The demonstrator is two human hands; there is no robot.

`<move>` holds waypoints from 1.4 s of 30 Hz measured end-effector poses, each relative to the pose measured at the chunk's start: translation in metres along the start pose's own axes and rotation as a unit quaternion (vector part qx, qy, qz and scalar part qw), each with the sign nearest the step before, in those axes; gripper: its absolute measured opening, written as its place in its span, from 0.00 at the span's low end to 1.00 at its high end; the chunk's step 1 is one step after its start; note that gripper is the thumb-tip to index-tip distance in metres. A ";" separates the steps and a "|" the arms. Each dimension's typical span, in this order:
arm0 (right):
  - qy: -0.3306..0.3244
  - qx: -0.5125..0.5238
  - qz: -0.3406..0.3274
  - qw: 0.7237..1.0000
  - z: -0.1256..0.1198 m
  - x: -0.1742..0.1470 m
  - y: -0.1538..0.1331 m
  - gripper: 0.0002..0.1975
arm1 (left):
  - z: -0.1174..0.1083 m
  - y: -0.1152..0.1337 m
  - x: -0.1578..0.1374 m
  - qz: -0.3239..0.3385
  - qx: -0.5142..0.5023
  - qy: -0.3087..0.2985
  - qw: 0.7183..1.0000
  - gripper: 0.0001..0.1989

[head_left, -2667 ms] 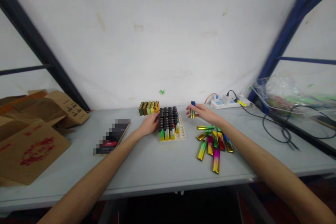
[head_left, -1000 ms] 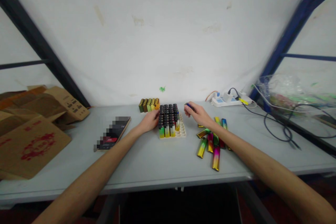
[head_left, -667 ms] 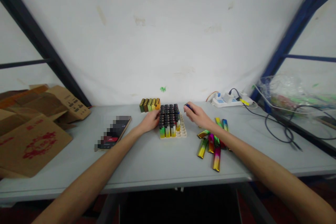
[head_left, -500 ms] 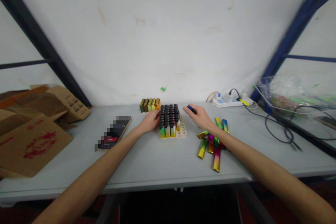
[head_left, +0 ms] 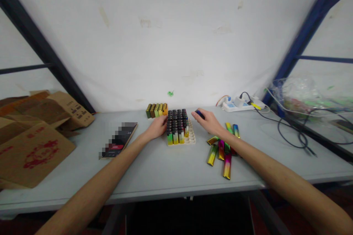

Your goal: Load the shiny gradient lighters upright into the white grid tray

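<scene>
Lighters (head_left: pixel 176 121) with black tops stand upright in close rows in a pale tray (head_left: pixel 190 140), which has open round holes along its right side. My left hand (head_left: pixel 157 127) is closed against the left side of the tray and its lighters; its fingertips are partly hidden. Just right of the tray, my right hand (head_left: pixel 208 120) is closed around a dark blue lighter (head_left: pixel 200 114), whose end sticks out past the fingers. Shiny metallic lighters (head_left: pixel 227 167) in yellow, green, pink and blue lie in a loose pile below my right forearm, which covers some of them.
Behind my left hand stands a second block of green, brown and yellow pieces (head_left: pixel 156 110). A dark, partly blurred flat box (head_left: pixel 121 141) lies left. Cardboard boxes (head_left: pixel 35 154) fill the far left. A power strip (head_left: pixel 238 106), black cables (head_left: pixel 300 139) and clear plastic bags (head_left: pixel 300 91) are right.
The view has shifted very slightly. Both hands stay in nearly the same place, the right one still around the dark blue lighter.
</scene>
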State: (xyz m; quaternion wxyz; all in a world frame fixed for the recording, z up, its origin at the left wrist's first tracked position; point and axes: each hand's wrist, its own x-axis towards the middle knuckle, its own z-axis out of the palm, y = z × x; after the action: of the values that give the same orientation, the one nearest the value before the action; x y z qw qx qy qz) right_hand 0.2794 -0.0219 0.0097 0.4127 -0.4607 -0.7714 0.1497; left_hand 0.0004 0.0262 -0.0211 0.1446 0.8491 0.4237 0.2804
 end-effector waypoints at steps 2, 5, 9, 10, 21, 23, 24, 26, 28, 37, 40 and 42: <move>-0.025 0.006 -0.001 1.000 -0.001 0.000 0.000 0.22 | 0.000 -0.001 0.000 0.000 0.003 -0.003 1.000 0.14; -0.045 -0.003 -0.038 0.998 -0.003 0.000 0.000 0.21 | 0.001 -0.002 0.001 0.000 0.006 0.000 1.000 0.14; -0.054 -0.060 -0.125 0.989 -0.010 0.000 -0.003 0.21 | 0.002 -0.003 0.002 0.002 -0.004 -0.005 1.000 0.15; -0.064 -0.067 -0.125 0.988 -0.013 0.000 -0.005 0.22 | 0.002 -0.003 0.002 -0.001 -0.004 -0.005 1.000 0.15; -0.223 0.050 -0.077 0.970 -0.017 -0.009 -0.024 0.21 | 0.001 0.001 0.001 -0.004 -0.010 -0.003 1.000 0.13; -0.225 0.049 -0.080 0.970 -0.014 -0.009 -0.019 0.21 | 0.001 0.001 0.002 -0.003 -0.005 -0.001 1.000 0.13; -0.230 0.053 -0.078 0.969 -0.013 -0.009 -0.017 0.21 | 0.001 0.001 0.002 -0.002 -0.003 -0.002 1.000 0.14; -0.246 0.067 -0.073 0.964 -0.011 -0.009 -0.014 0.21 | 0.001 0.000 0.002 -0.002 -0.004 -0.001 1.000 0.14; -0.256 0.066 -0.080 0.961 -0.009 -0.008 -0.012 0.22 | 0.002 -0.001 0.002 -0.001 -0.008 -0.002 1.000 0.14; -0.249 -0.049 -0.157 0.954 -0.004 -0.003 -0.015 0.24 | 0.002 -0.006 0.001 -0.001 0.007 -0.002 1.000 0.15; -0.244 -0.045 -0.143 0.958 -0.023 0.001 -0.009 0.25 | 0.001 -0.006 0.001 -0.007 0.021 -0.006 1.000 0.15; -0.210 -0.059 -0.114 0.969 -0.040 0.005 0.002 0.25 | 0.001 -0.006 0.001 -0.005 0.022 -0.008 1.000 0.15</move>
State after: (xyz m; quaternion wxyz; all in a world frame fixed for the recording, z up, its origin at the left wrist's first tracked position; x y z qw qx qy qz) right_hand 0.3102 -0.0225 0.0363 0.2275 -0.3518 -0.8956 0.1494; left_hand -0.0026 0.0309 -0.0243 0.1302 0.8521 0.4331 0.2635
